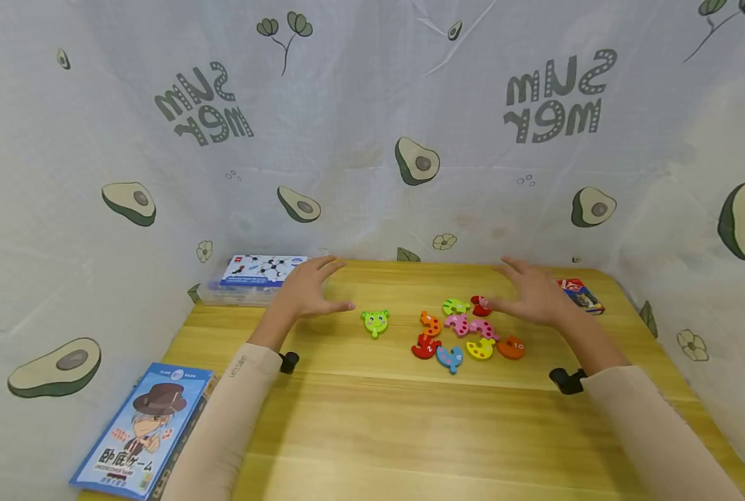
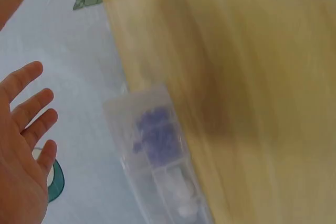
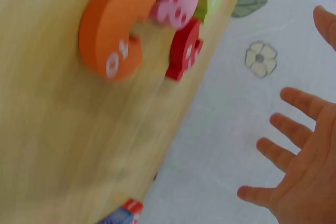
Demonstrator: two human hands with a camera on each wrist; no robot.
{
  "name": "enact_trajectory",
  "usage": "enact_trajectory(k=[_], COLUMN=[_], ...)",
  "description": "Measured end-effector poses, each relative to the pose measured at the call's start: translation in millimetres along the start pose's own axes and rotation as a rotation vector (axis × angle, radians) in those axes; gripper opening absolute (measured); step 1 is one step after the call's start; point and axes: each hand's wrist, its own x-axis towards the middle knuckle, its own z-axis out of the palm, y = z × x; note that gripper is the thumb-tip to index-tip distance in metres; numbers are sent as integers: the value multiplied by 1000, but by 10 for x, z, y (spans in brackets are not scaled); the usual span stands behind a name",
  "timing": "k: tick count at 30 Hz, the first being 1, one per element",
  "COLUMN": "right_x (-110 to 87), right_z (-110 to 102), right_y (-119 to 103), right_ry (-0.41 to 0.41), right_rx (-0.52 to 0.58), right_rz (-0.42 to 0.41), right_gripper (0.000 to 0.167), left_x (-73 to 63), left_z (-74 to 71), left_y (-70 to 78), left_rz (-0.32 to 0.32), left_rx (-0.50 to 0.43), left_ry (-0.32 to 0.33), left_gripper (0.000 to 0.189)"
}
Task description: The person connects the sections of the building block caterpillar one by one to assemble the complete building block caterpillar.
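Note:
Both hands are held above the table with fingers spread and nothing in them. The left hand [image 1: 306,287] is over the back left, nearest a green smiling animal-head puzzle piece [image 1: 375,322]. Over the back right, the right hand [image 1: 532,292] overlaps the edge of a red puzzle piece [image 1: 481,306] in the head view. Beside that hand lie several colourful curved pieces in a loose cluster: an orange one marked 10 [image 3: 113,35], a yellow one [image 1: 480,348], a blue one [image 1: 450,358], a red one marked 2 [image 1: 425,346], two pink ones [image 1: 484,329] and a green one [image 1: 455,307].
A clear plastic case [image 1: 237,295] with a molecule-printed card stands at the back left. A blue game box [image 1: 143,431] lies at the front left. At the back right is a small red and blue box [image 1: 581,296]. An avocado-print cloth [image 1: 372,104] hangs around the table.

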Motion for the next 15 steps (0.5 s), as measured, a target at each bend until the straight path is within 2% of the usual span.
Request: enact_trajectory(k=[8,15], right_x=[-117,-166], right_z=[299,572], right_y=[-351,-644], right_ry=[16,14], right_rx=[154,307], right_rz=[-60,-137], right_gripper=[71,55], left_x=[-25,-70], left_z=[309,514], left_y=[217,369], left_rz=[71,85], left_rx=[-103,-229], left_ry=[-32,-113], left_gripper=[75,58])
